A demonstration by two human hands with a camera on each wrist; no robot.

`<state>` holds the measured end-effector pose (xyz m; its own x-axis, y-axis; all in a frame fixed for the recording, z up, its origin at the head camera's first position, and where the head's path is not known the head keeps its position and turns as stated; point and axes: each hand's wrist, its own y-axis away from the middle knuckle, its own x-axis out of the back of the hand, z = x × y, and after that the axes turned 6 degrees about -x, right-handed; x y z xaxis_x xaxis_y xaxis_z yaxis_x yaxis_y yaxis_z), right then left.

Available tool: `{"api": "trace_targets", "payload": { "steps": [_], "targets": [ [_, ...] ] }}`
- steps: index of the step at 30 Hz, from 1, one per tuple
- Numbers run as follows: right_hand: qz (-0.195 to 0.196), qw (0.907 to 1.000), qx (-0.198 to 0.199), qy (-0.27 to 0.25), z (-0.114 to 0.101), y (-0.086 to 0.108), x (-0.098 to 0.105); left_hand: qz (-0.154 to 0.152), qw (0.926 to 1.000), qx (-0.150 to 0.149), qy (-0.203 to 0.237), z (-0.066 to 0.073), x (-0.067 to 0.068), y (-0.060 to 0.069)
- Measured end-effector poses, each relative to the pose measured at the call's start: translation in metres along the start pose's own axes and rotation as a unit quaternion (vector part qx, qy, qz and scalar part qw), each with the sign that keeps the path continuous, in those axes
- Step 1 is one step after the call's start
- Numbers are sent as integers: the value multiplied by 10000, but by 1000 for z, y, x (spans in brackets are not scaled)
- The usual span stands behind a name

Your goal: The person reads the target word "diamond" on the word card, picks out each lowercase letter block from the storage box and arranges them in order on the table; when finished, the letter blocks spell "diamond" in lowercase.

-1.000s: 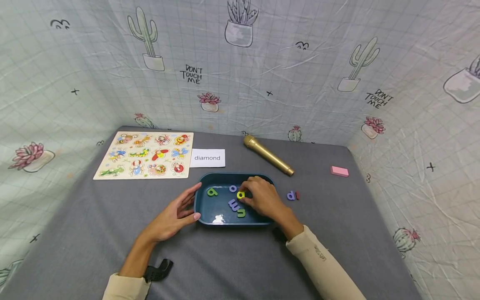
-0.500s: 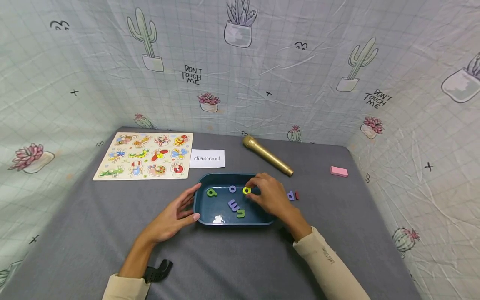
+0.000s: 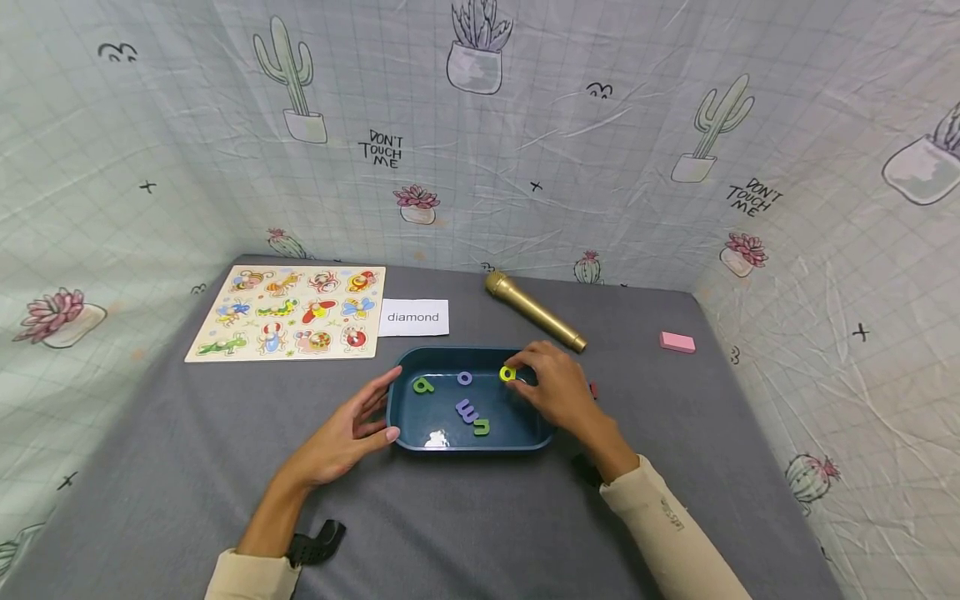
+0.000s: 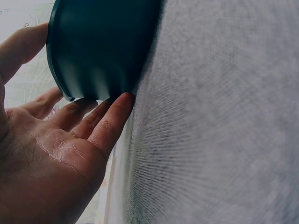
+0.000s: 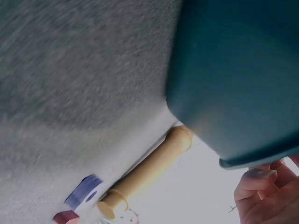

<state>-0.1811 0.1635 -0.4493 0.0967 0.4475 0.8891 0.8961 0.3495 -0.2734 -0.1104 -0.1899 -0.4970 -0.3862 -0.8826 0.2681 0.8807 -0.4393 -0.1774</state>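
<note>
In the head view my right hand (image 3: 555,385) pinches a yellow letter (image 3: 507,374) between thumb and fingertips, over the right part of a dark teal tray (image 3: 416,437). My left hand (image 3: 347,433) rests against the tray's left end. The left wrist view shows its fairly straight fingers (image 4: 112,122) and thumb touching the tray wall (image 4: 93,51). Inside the tray lie a green letter (image 3: 423,385), a purple o (image 3: 465,378), a purple m (image 3: 467,411) and a green n (image 3: 482,427). In the right wrist view the yellow letter is hidden.
Right of the tray lie a red letter (image 3: 594,390) and a purple letter (image 5: 84,192). A gold microphone (image 3: 536,312) lies behind the tray, a pink block (image 3: 678,342) at far right. At back left are an insect puzzle board (image 3: 288,313) and a card reading "diamond" (image 3: 414,317).
My right hand has moved right and slightly away from me, carrying the yellow letter from the tray's middle toward its right end. The left hand has stayed in place.
</note>
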Motion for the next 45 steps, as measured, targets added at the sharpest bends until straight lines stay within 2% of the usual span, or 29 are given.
{"api": "trace_targets", "payload": {
  "steps": [12,28,35,45],
  "targets": [
    [482,9988,31,87,18,8,10,-10,10000,3,39,0,0,1],
    [907,9954,-305,-84,50,26,24,-7,10000,-7,45,1,1,0],
    [906,9944,-545,-33,63,34,31,-11,10000,-9,53,1,1,0],
    [951,9934,-639,65,89,49,33,-10,10000,6,97,1,0,0]
  ]
}}
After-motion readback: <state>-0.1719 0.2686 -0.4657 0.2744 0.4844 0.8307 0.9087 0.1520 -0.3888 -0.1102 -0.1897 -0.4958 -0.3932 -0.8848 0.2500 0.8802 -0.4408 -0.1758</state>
